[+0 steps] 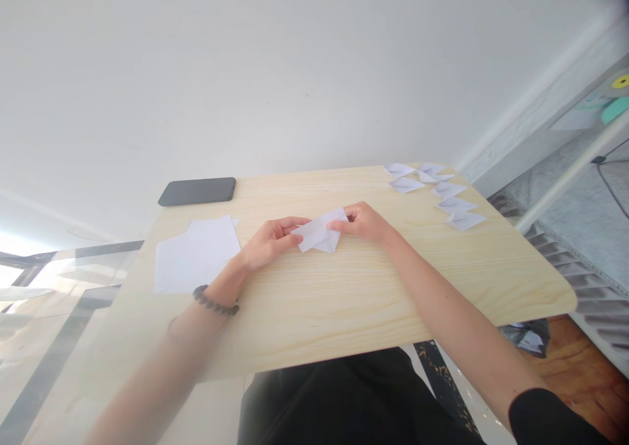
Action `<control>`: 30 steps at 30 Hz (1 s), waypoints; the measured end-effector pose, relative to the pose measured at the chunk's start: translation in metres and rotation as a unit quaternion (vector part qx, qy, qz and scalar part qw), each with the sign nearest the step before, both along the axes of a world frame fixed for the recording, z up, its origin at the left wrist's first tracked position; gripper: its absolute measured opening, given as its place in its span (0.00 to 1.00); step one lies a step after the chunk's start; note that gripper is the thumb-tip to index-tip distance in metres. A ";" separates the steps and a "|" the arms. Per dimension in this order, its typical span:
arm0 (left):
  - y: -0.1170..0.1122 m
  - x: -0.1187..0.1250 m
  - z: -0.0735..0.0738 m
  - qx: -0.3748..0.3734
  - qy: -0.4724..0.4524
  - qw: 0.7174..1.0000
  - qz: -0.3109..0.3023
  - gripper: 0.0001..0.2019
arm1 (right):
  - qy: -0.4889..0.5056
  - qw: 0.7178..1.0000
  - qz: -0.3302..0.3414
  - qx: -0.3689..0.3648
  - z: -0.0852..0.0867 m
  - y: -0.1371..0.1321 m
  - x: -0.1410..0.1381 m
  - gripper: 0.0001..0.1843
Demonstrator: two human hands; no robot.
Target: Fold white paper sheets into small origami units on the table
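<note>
A partly folded white paper (320, 232) lies over the middle of a light wooden table (344, 301). My left hand (269, 242) pinches its left end, fingers closed on the paper. My right hand (364, 222) grips its right end, fingers curled over the edge. A dark bead bracelet (214, 303) circles my left wrist.
A stack of flat white sheets (195, 255) lies at the table's left. A dark phone (198, 191) rests at the far left edge. Several folded white paper pieces (442, 196) sit in rows at the far right corner. A white wall stands behind; a bed frame is at right.
</note>
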State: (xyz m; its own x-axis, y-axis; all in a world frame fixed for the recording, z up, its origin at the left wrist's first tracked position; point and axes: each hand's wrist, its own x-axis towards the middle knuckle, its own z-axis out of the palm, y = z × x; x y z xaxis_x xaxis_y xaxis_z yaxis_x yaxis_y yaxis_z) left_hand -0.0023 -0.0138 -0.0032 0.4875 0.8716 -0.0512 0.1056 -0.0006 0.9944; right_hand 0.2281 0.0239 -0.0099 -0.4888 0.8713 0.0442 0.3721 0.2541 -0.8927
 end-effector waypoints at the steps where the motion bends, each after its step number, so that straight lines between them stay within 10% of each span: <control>1: 0.000 0.002 -0.001 0.013 0.024 0.999 0.030 0.20 | 0.005 1.000 -0.010 0.005 -0.002 -0.001 -0.004 0.19; 9: -0.003 0.013 -0.006 0.064 0.121 0.978 0.154 0.17 | 0.014 0.999 -0.025 0.046 -0.010 -0.009 -0.027 0.17; 23: 0.008 -0.003 -0.005 -0.067 0.038 0.994 0.083 0.13 | 0.004 0.977 0.169 -0.133 0.010 -0.003 0.002 0.14; 30: 0.008 -0.007 -0.004 -0.076 0.031 0.992 0.097 0.14 | 0.071 0.966 0.163 -0.190 0.008 0.000 0.010 0.15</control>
